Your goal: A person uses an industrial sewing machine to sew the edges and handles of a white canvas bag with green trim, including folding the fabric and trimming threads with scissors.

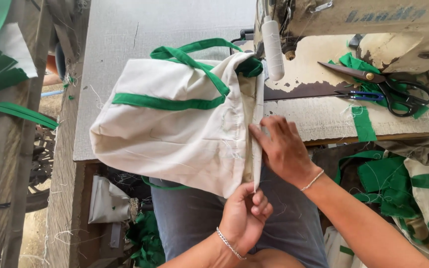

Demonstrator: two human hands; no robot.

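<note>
At far left, green fabric strips (6, 94) hang over a weathered wooden frame, beside the grey, finely textured bench (120, 30). Spread across the bench's near edge and sagging toward the person's lap lies a cream canvas bag (175, 134), soft and creased, with a green band across its body and looped green handles (194, 52) at its top. Loose threads trail from the cloth. Its folded side seam (257, 144) runs nearly straight away from the person, from the lap up toward the sewing machine (353, 25), and that long edge is what both hands meet.

The left hand (244, 216) comes up from below with its grip closed, thumb and fingers pinching the near bottom corner of the seam. The right hand (284, 149) sits just right of the seam, farther up, fingers lying flat and together along the fold, pressing rather than grasping; so the bag lies to the left of it, and the left hand holds the nearer end. Both wrists wear thin chain bracelets.

Beyond, a white thread spool (272, 47) stands by the worn, chipped machine body. Further right, dark metal scissors (388, 84) rest on green scraps (363, 124), and a pile of cream-and-green bags (413, 188) fills the lower right.
</note>
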